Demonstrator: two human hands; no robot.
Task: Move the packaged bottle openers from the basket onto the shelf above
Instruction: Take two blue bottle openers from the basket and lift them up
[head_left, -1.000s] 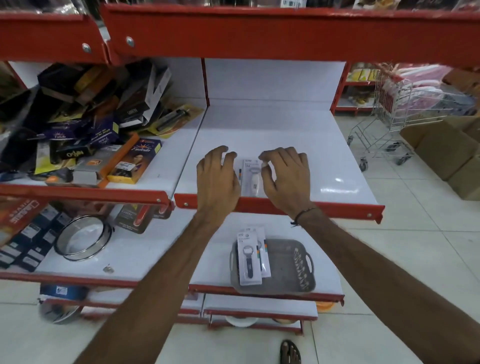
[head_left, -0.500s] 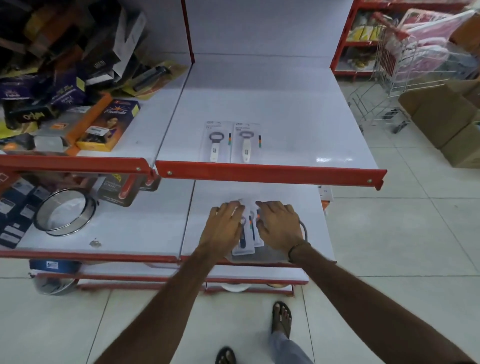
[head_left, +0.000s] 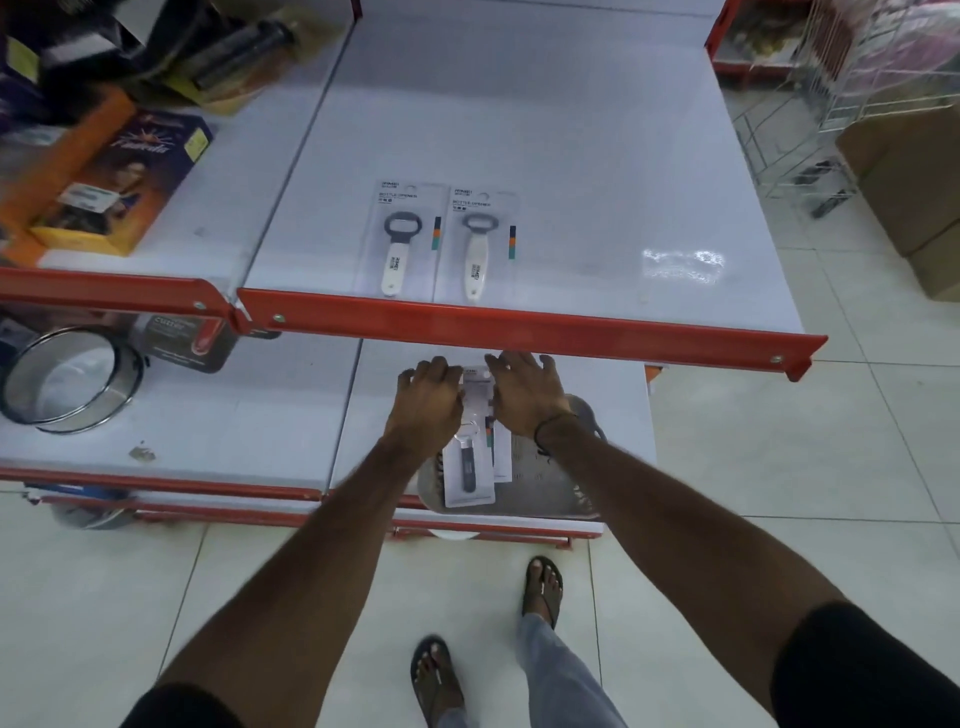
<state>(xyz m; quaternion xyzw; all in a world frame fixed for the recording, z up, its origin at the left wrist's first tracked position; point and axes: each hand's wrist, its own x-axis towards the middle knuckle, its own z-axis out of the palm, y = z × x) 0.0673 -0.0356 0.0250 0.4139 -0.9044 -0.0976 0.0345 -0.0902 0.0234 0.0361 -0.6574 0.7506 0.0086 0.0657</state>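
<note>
Two packaged bottle openers with white handles lie side by side on the upper white shelf (head_left: 571, 171), one at left (head_left: 402, 239) and one at right (head_left: 480, 249), just behind its red front lip. Below, a grey basket (head_left: 550, 478) sits on the lower shelf. My left hand (head_left: 428, 397) and my right hand (head_left: 524, 395) pinch the top edge of a packaged opener with a dark handle (head_left: 469, 467), one hand on each side of the card. Its lower end lies over the basket. Another white pack (head_left: 503, 457) peeks out beneath it.
The red shelf lip (head_left: 519, 325) hangs directly above my hands. Boxed goods (head_left: 104, 182) crowd the upper left shelf. A round metal sieve (head_left: 67, 379) and a dark pack (head_left: 182, 343) lie on the lower left shelf. A wire trolley (head_left: 831, 104) and cardboard boxes (head_left: 909, 197) stand at the right.
A second opener was laid on the upper shelf. Both hands then dropped to the basket and now pinch the top of the dark-handled pack. The view tilted down.
</note>
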